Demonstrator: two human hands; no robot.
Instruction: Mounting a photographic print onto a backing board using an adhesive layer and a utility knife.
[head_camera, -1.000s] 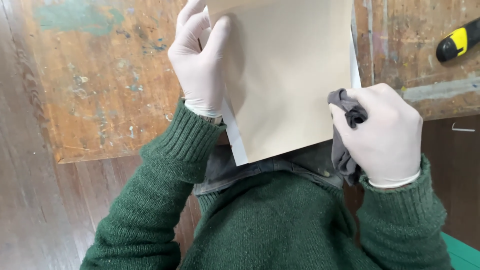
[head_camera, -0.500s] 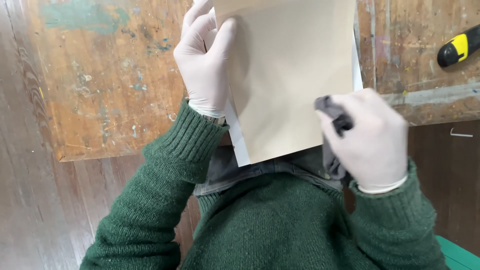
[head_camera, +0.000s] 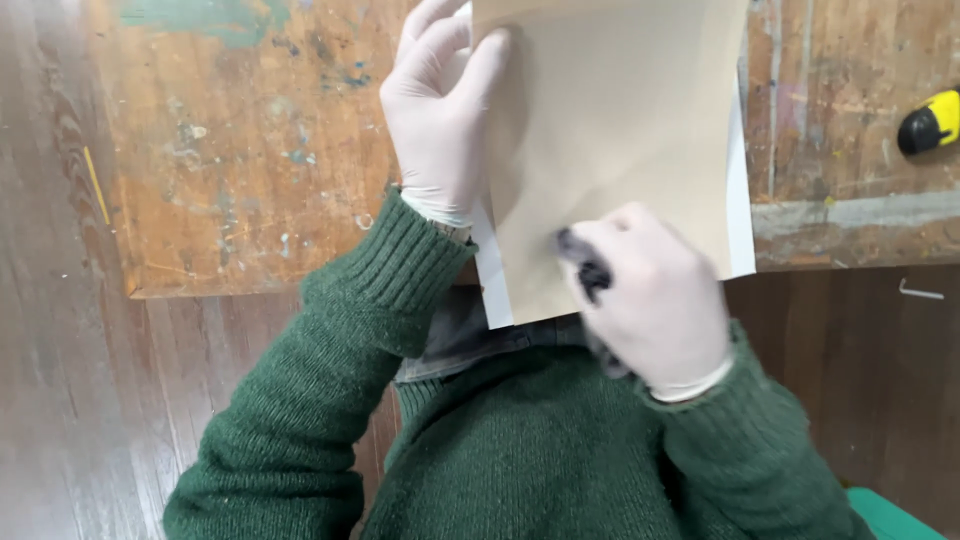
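A tan sheet of stiff paper (head_camera: 620, 110) with a white edge lies over the near edge of a worn wooden table (head_camera: 240, 160). My left hand (head_camera: 440, 120), in a white glove, grips the sheet's left side, thumb on top. My right hand (head_camera: 655, 300), also gloved, is closed around a dark grey cloth (head_camera: 592, 275) and presses it on the lower part of the sheet. Both arms wear green knitted sleeves.
A yellow and black tool (head_camera: 928, 122) lies on the table at the far right. A small metal hex key (head_camera: 920, 292) lies on the dark wooden floor below the table edge. Something green (head_camera: 885, 515) shows at the bottom right corner.
My right hand with the cloth has slid left across the lower part of the sheet, from its right edge toward the middle. My left hand has kept its hold.
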